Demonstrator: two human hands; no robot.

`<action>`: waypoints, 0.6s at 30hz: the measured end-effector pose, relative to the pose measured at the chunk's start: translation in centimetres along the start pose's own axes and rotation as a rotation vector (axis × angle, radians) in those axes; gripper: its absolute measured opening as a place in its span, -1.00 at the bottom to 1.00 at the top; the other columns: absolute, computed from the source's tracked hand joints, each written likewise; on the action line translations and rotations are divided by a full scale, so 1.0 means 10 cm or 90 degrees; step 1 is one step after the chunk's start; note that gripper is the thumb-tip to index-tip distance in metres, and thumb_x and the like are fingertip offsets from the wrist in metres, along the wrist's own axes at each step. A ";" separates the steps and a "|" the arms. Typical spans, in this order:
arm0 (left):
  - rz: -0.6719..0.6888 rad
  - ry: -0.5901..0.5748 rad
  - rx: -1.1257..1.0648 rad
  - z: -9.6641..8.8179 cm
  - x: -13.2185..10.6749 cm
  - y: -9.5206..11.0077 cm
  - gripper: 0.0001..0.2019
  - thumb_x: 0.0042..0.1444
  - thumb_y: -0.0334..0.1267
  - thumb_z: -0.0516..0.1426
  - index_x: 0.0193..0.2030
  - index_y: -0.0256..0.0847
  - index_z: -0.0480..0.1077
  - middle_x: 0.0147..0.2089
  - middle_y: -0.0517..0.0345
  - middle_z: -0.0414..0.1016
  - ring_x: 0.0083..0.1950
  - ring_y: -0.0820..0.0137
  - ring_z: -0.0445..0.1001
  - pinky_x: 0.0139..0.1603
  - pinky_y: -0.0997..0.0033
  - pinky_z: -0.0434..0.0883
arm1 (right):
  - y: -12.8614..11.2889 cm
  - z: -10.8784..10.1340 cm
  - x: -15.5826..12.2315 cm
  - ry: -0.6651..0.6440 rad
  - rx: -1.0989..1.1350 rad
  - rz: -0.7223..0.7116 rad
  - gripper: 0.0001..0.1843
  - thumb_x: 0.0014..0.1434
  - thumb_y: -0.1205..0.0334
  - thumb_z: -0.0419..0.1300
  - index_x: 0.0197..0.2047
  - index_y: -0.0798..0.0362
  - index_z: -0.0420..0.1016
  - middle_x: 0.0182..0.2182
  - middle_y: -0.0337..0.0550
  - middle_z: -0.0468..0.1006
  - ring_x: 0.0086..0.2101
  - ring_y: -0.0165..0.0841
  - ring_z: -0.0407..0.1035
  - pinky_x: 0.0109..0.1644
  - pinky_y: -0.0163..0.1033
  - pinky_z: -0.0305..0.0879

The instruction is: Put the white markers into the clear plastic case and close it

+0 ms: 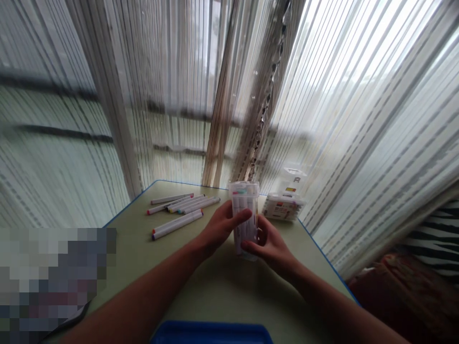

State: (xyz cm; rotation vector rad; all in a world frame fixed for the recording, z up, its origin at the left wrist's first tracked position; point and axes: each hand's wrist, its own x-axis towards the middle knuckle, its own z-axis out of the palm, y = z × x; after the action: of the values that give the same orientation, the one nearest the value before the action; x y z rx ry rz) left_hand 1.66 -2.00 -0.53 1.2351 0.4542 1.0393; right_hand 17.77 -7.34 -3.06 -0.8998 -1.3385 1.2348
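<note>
Both of my hands hold a clear plastic marker case upright above the table, with several white markers standing inside it. My left hand grips its upper left side, thumb laid across the front. Lower down on the right, my right hand closes round the case with its thumb at the front near the bottom. Through the clear wall, pink and green marker ends show near the top. To the left, several loose white markers with coloured ends lie on the table, and a separate pair of markers lies nearer to me.
At the table's back right stands another clear case full of markers, its lid raised. A blue tray sits at the near edge of the pale green table. String curtains hang behind. Dark patterned fabric is at right.
</note>
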 end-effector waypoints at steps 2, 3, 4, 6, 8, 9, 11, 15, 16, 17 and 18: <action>0.015 -0.016 0.005 -0.02 0.00 0.02 -0.56 0.01 -0.07 0.37 -0.05 -0.29 0.50 -0.03 -0.08 0.59 0.05 0.07 0.53 0.04 0.16 0.40 | -0.03 0.01 -0.01 -0.002 0.007 -0.004 -0.36 -0.12 0.21 0.54 0.02 -0.03 0.42 -0.17 -0.16 0.54 -0.19 -0.27 0.44 -0.17 -0.19 0.42; 0.023 -0.028 0.003 -0.04 0.01 0.03 -0.58 0.02 -0.10 0.36 -0.05 -0.29 0.50 -0.01 -0.09 0.59 0.07 0.07 0.52 0.06 0.17 0.38 | -0.05 0.01 -0.01 -0.003 0.012 -0.006 -0.37 -0.11 0.21 0.53 0.02 -0.03 0.42 -0.17 -0.16 0.54 -0.19 -0.26 0.43 -0.16 -0.19 0.41; 0.031 -0.041 -0.002 -0.06 0.01 0.03 -0.61 0.03 -0.13 0.36 -0.05 -0.29 0.51 0.01 -0.09 0.58 0.09 0.08 0.51 0.09 0.17 0.37 | -0.06 0.01 -0.01 -0.003 0.016 -0.006 -0.37 -0.11 0.20 0.53 0.03 -0.03 0.43 -0.18 -0.16 0.54 -0.18 -0.26 0.43 -0.16 -0.19 0.41; 0.037 -0.070 -0.018 -0.08 0.02 0.04 -0.65 0.05 -0.17 0.33 -0.04 -0.29 0.52 0.03 -0.08 0.58 0.10 0.09 0.50 0.13 0.17 0.34 | -0.07 0.00 -0.01 -0.001 0.022 -0.006 -0.38 -0.10 0.19 0.53 0.04 -0.04 0.44 -0.17 -0.16 0.54 -0.18 -0.26 0.43 -0.15 -0.20 0.39; 0.035 -0.088 -0.030 -0.10 0.03 0.04 -0.68 0.07 -0.20 0.31 -0.04 -0.28 0.54 0.01 -0.07 0.59 0.09 0.10 0.51 0.15 0.16 0.33 | -0.06 -0.01 -0.01 0.002 0.024 -0.011 -0.37 -0.09 0.18 0.52 0.05 -0.03 0.44 -0.15 -0.14 0.54 -0.18 -0.26 0.43 -0.15 -0.20 0.39; 0.033 -0.090 -0.033 -0.11 0.03 0.05 -0.68 0.07 -0.21 0.30 -0.05 -0.29 0.54 -0.01 -0.07 0.59 0.07 0.11 0.51 0.15 0.16 0.33 | -0.05 -0.02 -0.01 0.004 0.024 -0.015 -0.37 -0.08 0.18 0.52 0.05 -0.03 0.45 -0.14 -0.13 0.54 -0.17 -0.26 0.43 -0.14 -0.20 0.39; 0.035 -0.086 -0.035 -0.11 0.03 0.05 -0.68 0.05 -0.22 0.31 -0.05 -0.29 0.55 -0.02 -0.08 0.60 0.05 0.11 0.52 0.12 0.17 0.34 | -0.05 -0.04 -0.01 0.005 0.024 -0.017 -0.36 -0.07 0.16 0.51 0.08 -0.03 0.44 -0.11 -0.12 0.53 -0.16 -0.26 0.43 -0.10 -0.18 0.39; 0.045 -0.067 -0.039 -0.11 0.03 0.07 -0.66 0.04 -0.20 0.33 -0.06 -0.30 0.55 -0.03 -0.10 0.60 0.04 0.10 0.53 0.10 0.16 0.36 | -0.05 -0.05 0.00 0.008 0.021 -0.019 -0.35 -0.04 0.14 0.50 0.10 -0.04 0.43 -0.05 -0.09 0.52 -0.12 -0.22 0.44 -0.01 -0.11 0.38; 0.047 -0.062 -0.043 -0.11 0.03 0.07 -0.66 0.03 -0.19 0.33 -0.06 -0.31 0.55 -0.04 -0.10 0.61 0.04 0.10 0.53 0.11 0.14 0.36 | -0.06 -0.05 0.01 0.011 0.019 -0.021 -0.35 -0.05 0.14 0.50 0.11 -0.04 0.42 -0.03 -0.08 0.52 -0.10 -0.21 0.44 0.00 -0.10 0.37; 0.049 -0.058 -0.049 -0.11 0.04 0.07 -0.65 0.03 -0.18 0.34 -0.06 -0.31 0.55 -0.06 -0.10 0.61 0.03 0.10 0.54 0.12 0.13 0.36 | -0.06 -0.05 0.01 0.013 0.017 -0.023 -0.33 -0.05 0.14 0.50 0.11 -0.04 0.42 -0.01 -0.06 0.52 -0.07 -0.19 0.43 0.01 -0.10 0.37; 0.052 -0.053 -0.055 -0.11 0.04 0.07 -0.64 0.02 -0.19 0.35 -0.06 -0.31 0.54 -0.07 -0.10 0.62 0.02 0.11 0.55 0.13 0.11 0.36 | -0.06 -0.06 0.02 0.014 0.017 -0.024 -0.32 -0.06 0.15 0.51 0.12 -0.04 0.41 0.01 -0.05 0.51 -0.04 -0.18 0.42 0.02 -0.10 0.37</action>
State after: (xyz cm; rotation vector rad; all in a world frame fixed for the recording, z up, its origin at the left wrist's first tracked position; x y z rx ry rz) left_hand 0.71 -1.05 -0.14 1.2229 0.2940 1.0612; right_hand 18.39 -7.18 -2.52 -0.8645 -1.3129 1.2078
